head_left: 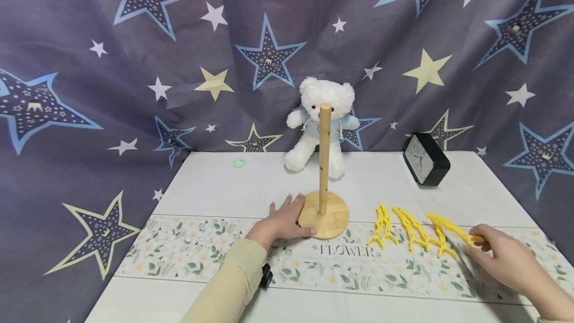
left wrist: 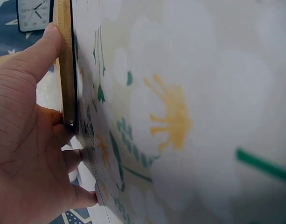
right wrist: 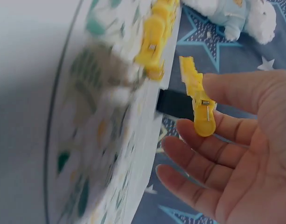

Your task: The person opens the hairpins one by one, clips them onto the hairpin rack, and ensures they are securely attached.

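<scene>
A round wooden base (head_left: 336,218) with an upright wooden post (head_left: 325,163) stands near the middle of the table. My left hand (head_left: 287,221) rests at the base's left side with fingers spread; its thumb lies over the front rim (left wrist: 66,70) and the other fingertips reach down beside it. On the right, my right hand (head_left: 502,258) pinches one end of a yellow clothespin (right wrist: 202,109) between thumb and forefinger, the spring showing, its other fingers loosely bent. Several more yellow clothespins (head_left: 381,226) lie left of that hand, on the flowered band.
A white teddy bear (head_left: 314,151) in a blue top sits behind the post. Farther back are a black clock (head_left: 432,161) on the right and a small green ring (head_left: 239,163) on the left. A star-printed curtain (head_left: 179,64) hangs behind the white table (head_left: 206,183).
</scene>
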Demonstrator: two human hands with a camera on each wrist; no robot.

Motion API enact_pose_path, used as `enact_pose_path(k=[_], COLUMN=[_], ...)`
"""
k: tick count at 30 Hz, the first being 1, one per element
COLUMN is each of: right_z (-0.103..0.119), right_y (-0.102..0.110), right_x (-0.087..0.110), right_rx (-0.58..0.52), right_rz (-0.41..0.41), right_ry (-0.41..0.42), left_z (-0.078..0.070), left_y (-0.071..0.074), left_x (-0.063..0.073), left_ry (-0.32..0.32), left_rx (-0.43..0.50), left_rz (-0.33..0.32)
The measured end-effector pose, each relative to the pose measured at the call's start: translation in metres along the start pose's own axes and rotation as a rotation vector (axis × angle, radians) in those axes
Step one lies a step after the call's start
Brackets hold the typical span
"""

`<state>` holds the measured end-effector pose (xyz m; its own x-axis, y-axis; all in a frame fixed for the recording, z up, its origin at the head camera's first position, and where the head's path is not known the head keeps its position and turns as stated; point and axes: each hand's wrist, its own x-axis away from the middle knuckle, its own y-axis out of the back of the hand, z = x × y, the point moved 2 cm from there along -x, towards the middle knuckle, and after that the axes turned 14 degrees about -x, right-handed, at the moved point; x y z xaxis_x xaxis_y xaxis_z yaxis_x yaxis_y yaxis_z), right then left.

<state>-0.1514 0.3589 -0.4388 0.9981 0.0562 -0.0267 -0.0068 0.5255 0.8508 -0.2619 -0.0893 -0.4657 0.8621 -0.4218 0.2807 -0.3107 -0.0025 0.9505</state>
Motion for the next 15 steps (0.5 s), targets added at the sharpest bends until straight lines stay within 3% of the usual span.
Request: enact_pose_path(k=[8,15], right_z=[0.029,0.052], right_y=[-0.004,-0.011], right_x=[-0.008,-0.019], right_rx=[-0.116,-0.198], right_rz=[-0.04,-0.085], right_ry=[0.11,0.141], left_z=[0.0,0.0], left_y=[0.0,-0.002], left_x=[0.001,0.002], left_ry=[0.008,0.013], left_rx=[-0.006,-0.005], left_rz=[-0.005,-0.008])
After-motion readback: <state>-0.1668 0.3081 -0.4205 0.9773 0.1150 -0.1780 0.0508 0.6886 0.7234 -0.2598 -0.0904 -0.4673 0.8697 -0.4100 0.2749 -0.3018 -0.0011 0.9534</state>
